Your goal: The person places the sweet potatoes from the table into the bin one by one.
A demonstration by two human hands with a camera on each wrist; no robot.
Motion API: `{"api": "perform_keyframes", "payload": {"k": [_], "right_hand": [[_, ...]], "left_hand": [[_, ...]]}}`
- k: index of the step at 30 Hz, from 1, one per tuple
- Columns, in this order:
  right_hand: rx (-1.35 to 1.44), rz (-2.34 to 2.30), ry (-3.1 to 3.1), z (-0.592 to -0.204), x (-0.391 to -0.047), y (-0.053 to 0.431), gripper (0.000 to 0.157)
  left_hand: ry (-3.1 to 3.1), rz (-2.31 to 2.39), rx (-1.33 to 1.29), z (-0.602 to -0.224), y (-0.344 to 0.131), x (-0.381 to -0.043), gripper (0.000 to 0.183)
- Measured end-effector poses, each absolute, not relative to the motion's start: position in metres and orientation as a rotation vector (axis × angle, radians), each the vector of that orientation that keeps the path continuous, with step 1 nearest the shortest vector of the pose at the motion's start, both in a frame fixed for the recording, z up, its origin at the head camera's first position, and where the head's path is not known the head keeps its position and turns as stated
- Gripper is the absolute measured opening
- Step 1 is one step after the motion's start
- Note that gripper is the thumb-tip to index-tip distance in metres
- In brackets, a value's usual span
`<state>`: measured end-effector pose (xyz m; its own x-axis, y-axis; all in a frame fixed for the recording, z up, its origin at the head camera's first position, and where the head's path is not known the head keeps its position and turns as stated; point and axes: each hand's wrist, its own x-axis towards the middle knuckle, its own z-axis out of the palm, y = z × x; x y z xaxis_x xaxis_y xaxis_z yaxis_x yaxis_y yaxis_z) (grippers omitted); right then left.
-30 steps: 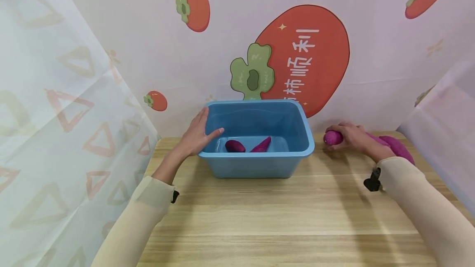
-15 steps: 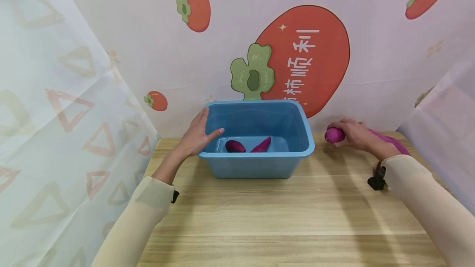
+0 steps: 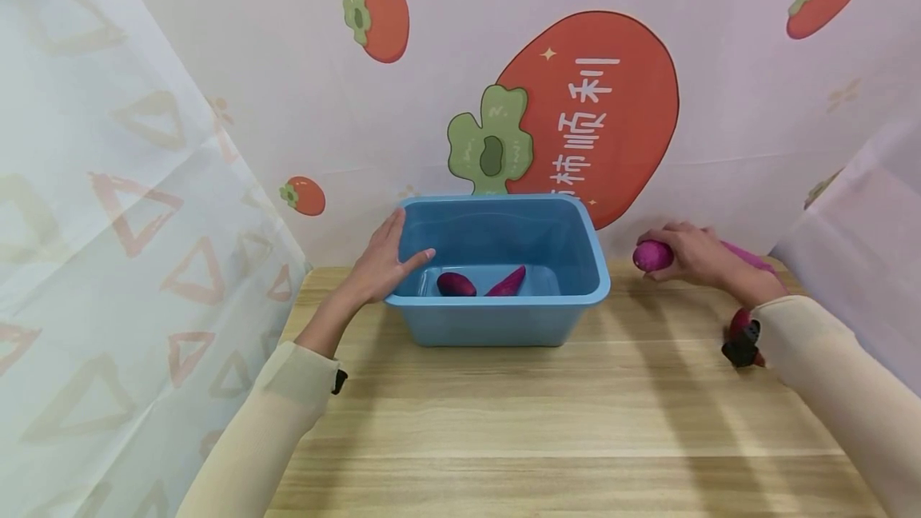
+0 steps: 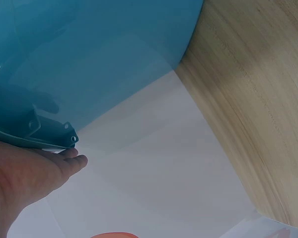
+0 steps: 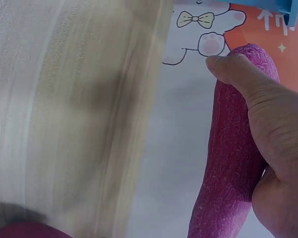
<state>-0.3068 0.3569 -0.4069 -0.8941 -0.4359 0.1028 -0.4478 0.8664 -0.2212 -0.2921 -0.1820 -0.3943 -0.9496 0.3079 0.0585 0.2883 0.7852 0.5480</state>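
Note:
My left hand (image 3: pixel 381 262) rests on the left rim of a blue plastic basin (image 3: pixel 496 322). Its fingers are straight along the outside and its thumb points inward. Seen from the left wrist, the hand (image 4: pixel 35 171) lies against the basin's edge. Inside the basin lie two dark purple sweet potatoes, one rounded (image 3: pixel 456 284) and one pointed (image 3: pixel 509 281). To the right of the basin, my right hand (image 3: pixel 698 258) grips a long purple sweet potato (image 3: pixel 653 256). In the right wrist view the thumb lies across this rough-skinned sweet potato (image 5: pixel 231 148), off the tabletop.
Pale wood tabletop (image 3: pixel 504 422) spreads before the basin. A printed cloth wall (image 3: pixel 748 142) stands close behind, with another cloth (image 3: pixel 144 278) along the left. A further purple thing (image 5: pixel 30 230) shows at the right wrist view's lower corner, mostly cut off.
My right hand has risen slightly and shifted a little to the right with the long sweet potato. The left hand and the basin stay where they were.

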Motion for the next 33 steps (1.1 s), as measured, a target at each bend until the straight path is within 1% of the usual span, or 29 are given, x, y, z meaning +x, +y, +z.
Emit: {"api": "perform_keyframes", "payload": {"k": [18, 25, 33], "right_hand": [[0.726, 0.304, -2.953, -0.372, -0.302, 0.345, 0.064], [0.778, 0.259, -2.93, -0.36, -0.304, 0.338, 0.066], [0.757, 0.24, -2.925, -0.345, -0.302, 0.329, 0.068]], "left_hand": [[2.929, 0.908, 0.495, -0.394, -0.181, -0.292, 0.104], [2.93, 0.908, 0.492, -0.396, -0.182, -0.29, 0.104], [2.932, 0.904, 0.491, -0.395, -0.182, -0.291, 0.104]]}}
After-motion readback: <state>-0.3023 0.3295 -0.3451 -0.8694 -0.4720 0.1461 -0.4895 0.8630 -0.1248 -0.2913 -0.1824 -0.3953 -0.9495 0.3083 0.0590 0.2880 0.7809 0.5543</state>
